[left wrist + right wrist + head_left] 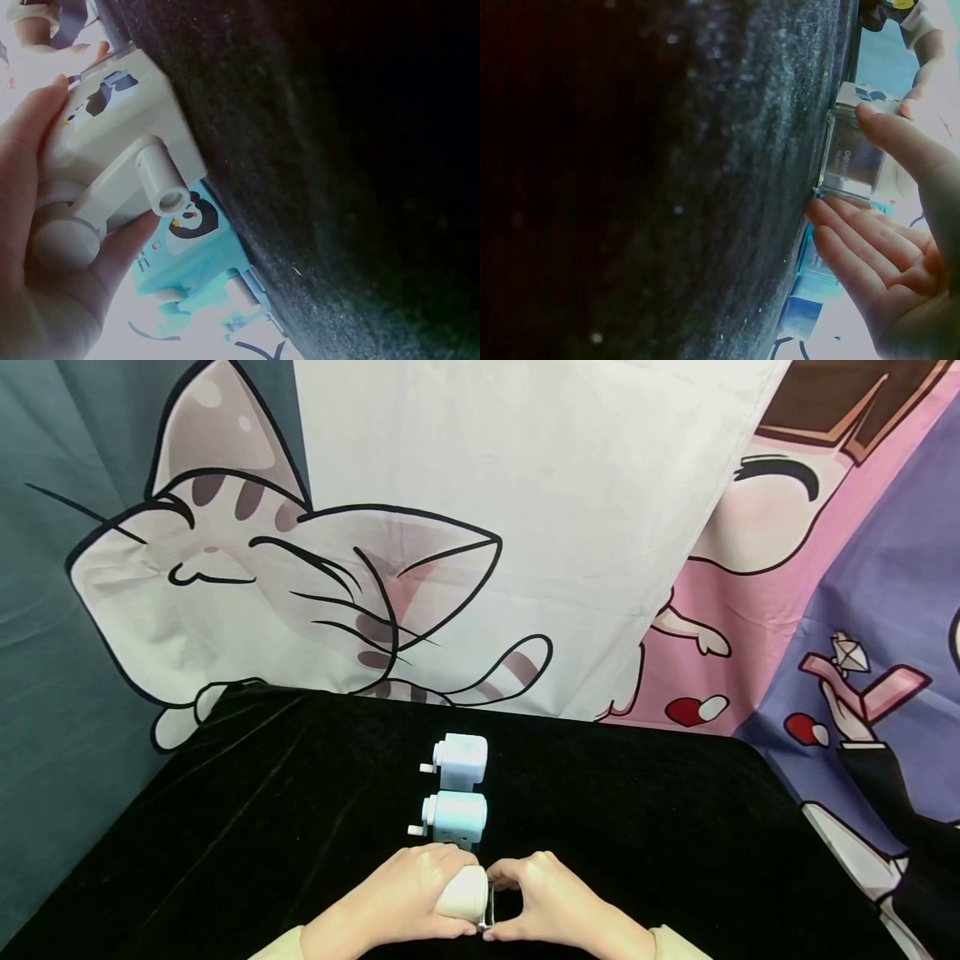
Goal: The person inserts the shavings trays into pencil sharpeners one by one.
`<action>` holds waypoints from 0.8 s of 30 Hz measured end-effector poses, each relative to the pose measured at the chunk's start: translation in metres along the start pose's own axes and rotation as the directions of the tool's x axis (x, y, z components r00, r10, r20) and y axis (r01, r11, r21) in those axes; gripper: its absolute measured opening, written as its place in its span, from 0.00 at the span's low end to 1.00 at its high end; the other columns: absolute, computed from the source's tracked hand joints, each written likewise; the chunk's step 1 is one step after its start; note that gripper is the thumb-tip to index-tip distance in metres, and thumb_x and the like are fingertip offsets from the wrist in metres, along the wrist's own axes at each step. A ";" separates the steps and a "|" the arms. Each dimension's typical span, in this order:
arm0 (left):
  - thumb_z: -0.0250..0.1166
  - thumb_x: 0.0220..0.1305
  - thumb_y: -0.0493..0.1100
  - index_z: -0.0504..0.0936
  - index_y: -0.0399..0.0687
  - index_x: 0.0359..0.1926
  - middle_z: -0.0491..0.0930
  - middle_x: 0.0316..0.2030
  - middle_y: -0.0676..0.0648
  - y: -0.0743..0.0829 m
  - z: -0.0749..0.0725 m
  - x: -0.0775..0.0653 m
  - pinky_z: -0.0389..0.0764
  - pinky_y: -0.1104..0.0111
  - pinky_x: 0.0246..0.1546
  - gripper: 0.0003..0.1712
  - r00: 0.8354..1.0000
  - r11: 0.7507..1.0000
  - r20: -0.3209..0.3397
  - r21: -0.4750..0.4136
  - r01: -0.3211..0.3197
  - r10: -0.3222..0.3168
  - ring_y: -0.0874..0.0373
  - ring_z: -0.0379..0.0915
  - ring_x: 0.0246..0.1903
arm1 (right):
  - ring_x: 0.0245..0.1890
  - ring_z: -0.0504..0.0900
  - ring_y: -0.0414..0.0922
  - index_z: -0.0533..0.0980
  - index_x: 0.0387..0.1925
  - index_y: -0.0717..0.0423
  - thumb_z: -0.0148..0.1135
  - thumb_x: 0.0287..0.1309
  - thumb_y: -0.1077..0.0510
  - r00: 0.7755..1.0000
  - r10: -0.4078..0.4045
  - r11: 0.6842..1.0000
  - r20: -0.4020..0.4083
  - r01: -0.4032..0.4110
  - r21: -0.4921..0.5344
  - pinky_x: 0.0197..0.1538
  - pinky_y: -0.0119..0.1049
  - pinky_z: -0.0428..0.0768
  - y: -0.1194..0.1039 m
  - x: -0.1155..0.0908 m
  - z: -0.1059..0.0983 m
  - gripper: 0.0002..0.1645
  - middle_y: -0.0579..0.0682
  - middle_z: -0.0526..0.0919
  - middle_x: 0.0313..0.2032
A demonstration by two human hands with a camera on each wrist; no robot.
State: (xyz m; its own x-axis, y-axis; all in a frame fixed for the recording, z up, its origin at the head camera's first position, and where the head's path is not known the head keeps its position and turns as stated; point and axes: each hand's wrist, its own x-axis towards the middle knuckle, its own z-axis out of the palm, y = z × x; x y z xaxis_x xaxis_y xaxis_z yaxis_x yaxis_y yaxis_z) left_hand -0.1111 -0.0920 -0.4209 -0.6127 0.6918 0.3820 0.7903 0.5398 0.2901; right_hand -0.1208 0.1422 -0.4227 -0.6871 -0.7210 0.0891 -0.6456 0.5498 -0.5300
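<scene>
A white hand-crank pencil sharpener [467, 893] sits near the front of the black cloth. My left hand [405, 893] grips its body from the left, thumb on the near side and fingers on the far side. In the left wrist view its crank handle [160, 176] points out beside the palm, and a penguin print shows on the side. My right hand [562, 902] pinches the end with the clear shavings drawer [851, 159], thumb at one edge and fingertips at the opposite edge. The drawer lies against the body.
Just beyond the hands stands a light blue crank sharpener [459, 814], with a paler blue one [463, 756] behind it; both cranks point left. Black velvety cloth [637, 827] covers the table. A printed cartoon curtain [570, 527] hangs at the back.
</scene>
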 end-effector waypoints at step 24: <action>0.72 0.47 0.62 0.76 0.56 0.42 0.77 0.33 0.61 0.000 0.003 -0.001 0.71 0.81 0.30 0.26 0.998 0.999 -0.059 0.022 -0.027 0.028 0.71 0.70 0.31 | 0.36 0.81 0.26 0.80 0.38 0.50 0.74 0.44 0.41 0.999 -0.016 0.999 -0.040 0.014 -0.048 0.38 0.17 0.77 -0.009 0.008 0.007 0.24 0.39 0.87 0.35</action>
State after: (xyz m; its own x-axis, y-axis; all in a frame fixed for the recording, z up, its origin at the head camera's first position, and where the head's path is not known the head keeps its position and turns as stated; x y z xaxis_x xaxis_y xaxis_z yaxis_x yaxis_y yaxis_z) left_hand -0.1102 -0.0912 -0.4234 -0.5886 0.6775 0.4411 0.8063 0.5311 0.2602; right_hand -0.1181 0.1281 -0.4230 -0.6897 -0.7121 0.1313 -0.6702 0.5592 -0.4881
